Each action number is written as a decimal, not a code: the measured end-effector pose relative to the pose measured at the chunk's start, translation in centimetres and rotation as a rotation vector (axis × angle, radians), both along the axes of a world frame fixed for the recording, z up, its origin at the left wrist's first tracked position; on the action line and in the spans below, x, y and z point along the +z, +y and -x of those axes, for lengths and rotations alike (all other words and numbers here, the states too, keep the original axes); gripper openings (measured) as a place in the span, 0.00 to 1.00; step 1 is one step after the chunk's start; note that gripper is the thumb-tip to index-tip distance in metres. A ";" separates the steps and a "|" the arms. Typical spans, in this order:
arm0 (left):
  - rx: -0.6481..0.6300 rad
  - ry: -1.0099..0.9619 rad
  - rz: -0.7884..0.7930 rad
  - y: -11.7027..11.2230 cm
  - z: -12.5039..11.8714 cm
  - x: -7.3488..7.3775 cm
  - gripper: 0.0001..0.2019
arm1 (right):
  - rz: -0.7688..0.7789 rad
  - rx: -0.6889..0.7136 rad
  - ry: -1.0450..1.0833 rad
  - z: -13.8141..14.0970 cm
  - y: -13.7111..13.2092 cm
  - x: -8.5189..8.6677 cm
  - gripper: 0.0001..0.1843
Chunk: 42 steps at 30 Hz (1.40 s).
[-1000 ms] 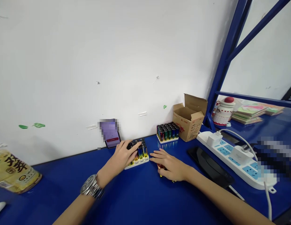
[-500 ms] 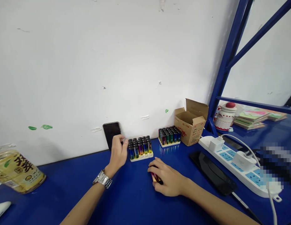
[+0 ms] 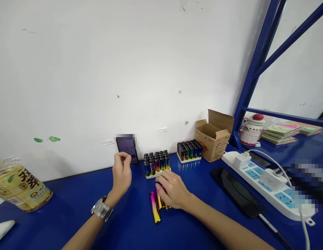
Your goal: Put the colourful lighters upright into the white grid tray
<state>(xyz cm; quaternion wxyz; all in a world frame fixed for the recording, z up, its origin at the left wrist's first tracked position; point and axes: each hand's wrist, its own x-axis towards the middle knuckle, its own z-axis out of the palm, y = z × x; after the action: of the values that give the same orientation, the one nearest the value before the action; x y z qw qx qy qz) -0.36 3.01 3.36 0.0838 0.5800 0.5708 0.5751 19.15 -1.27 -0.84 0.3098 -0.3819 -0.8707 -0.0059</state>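
Note:
My left hand [image 3: 121,175], with a metal watch on its wrist, is raised in front of a phone [image 3: 128,151] propped against the wall. Its fingers are curled closed, and nothing shows in them. The phone's screen is lit with digits. My right hand [image 3: 173,191] has its fingers curved over shiny pink-and-yellow lighters lying on the table, partly hiding them. Just left of that hand, one lighter [image 3: 154,207] lies in full view. Behind the right hand stands a white tray [image 3: 151,176] of upright lighters with black tops.
A second tray [image 3: 189,160] of lighters sits by an open cardboard box [image 3: 213,142]. To the right are a black phone [image 3: 238,192] and a white power strip [image 3: 270,189] with chargers and cables. A yellow-labelled bottle [image 3: 22,187] stands at left.
My left hand has drawn back from the propped phone, whose dark screen now shows digits. My right hand has shifted left and slightly away from me; more of the pink-and-yellow lighters show, spread beside it.

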 end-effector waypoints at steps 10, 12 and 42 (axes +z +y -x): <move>-0.223 0.922 0.686 -8.6 -4.3 -2.4 0.09 | 0.400 -0.284 -0.329 -1.9 -0.7 1.8 0.12; -0.188 0.913 0.696 -8.4 -4.3 -2.6 0.07 | 0.410 -0.302 -0.319 -2.0 -0.7 1.8 0.12; -0.653 -0.603 0.453 -3.6 -5.0 -5.4 0.17 | 0.953 0.223 1.078 -0.1 0.8 -1.4 0.21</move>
<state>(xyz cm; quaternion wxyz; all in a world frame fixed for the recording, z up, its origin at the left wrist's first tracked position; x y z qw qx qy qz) 4.68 -0.60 -2.03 0.5448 0.5033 0.4205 0.5225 19.21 -0.45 -2.24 0.4944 -0.3341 -0.5388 0.5946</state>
